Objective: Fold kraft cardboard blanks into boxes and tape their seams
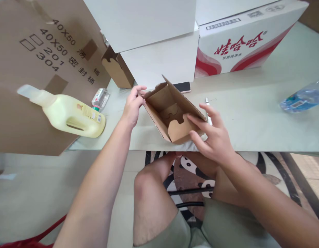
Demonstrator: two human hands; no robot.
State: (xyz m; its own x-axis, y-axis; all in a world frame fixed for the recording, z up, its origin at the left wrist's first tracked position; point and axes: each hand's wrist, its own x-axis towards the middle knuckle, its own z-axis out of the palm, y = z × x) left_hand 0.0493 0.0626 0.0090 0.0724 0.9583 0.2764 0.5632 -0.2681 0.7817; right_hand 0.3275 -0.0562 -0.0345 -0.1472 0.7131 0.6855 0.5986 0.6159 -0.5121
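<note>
A small brown cardboard box (176, 113) with its top uncovered tilts above the table's front edge, its inside facing me. My left hand (133, 105) pinches the box's far left corner between thumb and fingers. At the near right end, my right hand (211, 132) holds the box around its edge, with fingers against a notched end flap (181, 129). A tall side panel (182, 96) stands up along the right side of the box. Behind it lies a dark phone-like object (182, 87), partly covered. A small white stick-like item (207, 106) is partly hidden by my right hand.
On the left stand a yellow jug (71, 113), a small clear bottle (100, 98), a large printed carton (45, 44) and another small brown box (119, 69). White boxes (159, 58) and a red-and-white carton (234, 51) line the back. A water bottle (304, 96) lies at right.
</note>
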